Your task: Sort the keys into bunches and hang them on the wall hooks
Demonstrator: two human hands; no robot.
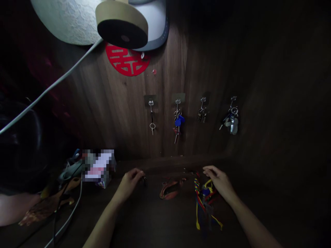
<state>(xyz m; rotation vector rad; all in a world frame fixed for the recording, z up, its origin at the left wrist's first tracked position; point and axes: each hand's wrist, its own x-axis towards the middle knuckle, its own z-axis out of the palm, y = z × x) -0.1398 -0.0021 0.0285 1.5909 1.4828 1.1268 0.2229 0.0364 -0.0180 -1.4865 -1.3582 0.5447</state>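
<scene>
My left hand (pixel 132 179) is closed in a pinch on a small dark bunch of keys (pixel 144 179), just above the dark wooden surface; their detail is lost in shadow. My right hand (pixel 217 177) hovers with loosely bent fingers, and nothing shows in them. Below and left of it lies a braided cord (pixel 197 186) in red, yellow and blue, with long loose ends. A yellow loop and a blue piece (pixel 206 191) lie beside the braid. Small metal keys (pixel 190 171) sit near the braid's top. Between my hands rests a brown strap (pixel 170 190), curled into a loop.
Hooks on the wooden panel hold a single key ring (pixel 152 126), keys with blue tags (pixel 178 121), a small bunch (pixel 203 115) and a larger bunch (pixel 232 124). A box (pixel 99 168) and cables stand left. A round lamp-like object (pixel 122 26) hangs above a red paper-cut (pixel 126 62).
</scene>
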